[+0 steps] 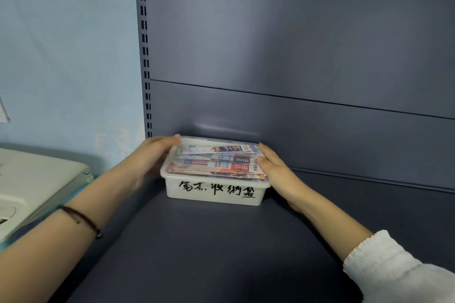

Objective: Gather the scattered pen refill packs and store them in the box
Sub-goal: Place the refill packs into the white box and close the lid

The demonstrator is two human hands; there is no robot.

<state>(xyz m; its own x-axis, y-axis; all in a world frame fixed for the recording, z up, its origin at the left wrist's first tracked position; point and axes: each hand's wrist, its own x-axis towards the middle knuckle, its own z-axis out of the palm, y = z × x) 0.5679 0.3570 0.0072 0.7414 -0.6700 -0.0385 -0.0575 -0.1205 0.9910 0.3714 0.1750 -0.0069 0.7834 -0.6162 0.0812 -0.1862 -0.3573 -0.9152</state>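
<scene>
Box against back panel, white machine left

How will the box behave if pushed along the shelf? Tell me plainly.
Probably slides rather than tips: the box is low and wide on the smooth shelf. Likely stiff; its walls look moulded. Packed full of refill packs, probably heftier than it looks.

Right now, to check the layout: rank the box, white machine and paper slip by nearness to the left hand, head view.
1. box, touching the left hand
2. white machine, off to its left
3. paper slip, at the far left edge
</scene>
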